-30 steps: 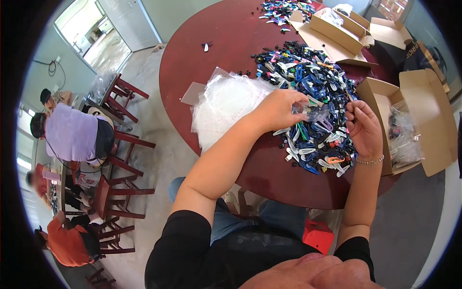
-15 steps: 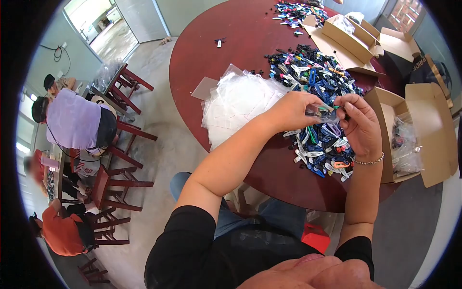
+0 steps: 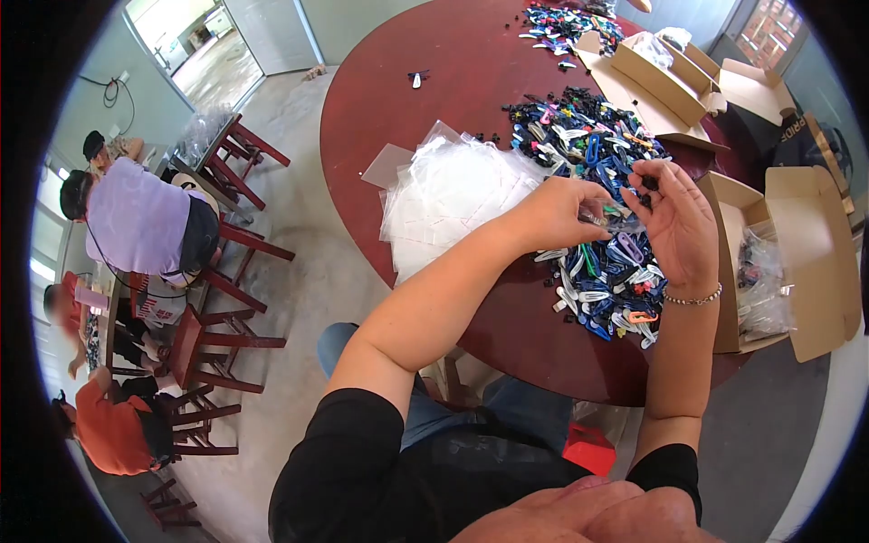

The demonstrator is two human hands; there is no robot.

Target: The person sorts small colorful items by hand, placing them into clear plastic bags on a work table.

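Observation:
My left hand (image 3: 563,215) pinches a small clear plastic bag (image 3: 623,220) above the pile of hair clips (image 3: 593,294). Just right of the bag, my right hand (image 3: 677,217) is turned palm up, its fingers curled around small black clips (image 3: 646,192). The pile beneath both hands mixes blue, white, black and a few brightly coloured clips. Beside my left forearm lies a heap of flat clear bags (image 3: 457,195) on the dark red round table (image 3: 380,100).
An open cardboard box (image 3: 810,262) with filled bags stands at the right; another open box (image 3: 656,83) is behind it. A second clip pile (image 3: 566,27) lies at the far edge. Several people sit at the left, one in a lilac top (image 3: 140,222), near wooden stools (image 3: 190,348).
My right hand has moved slightly away from the bag, and black clips now show at its fingers. My left hand still holds the bag, a little lower.

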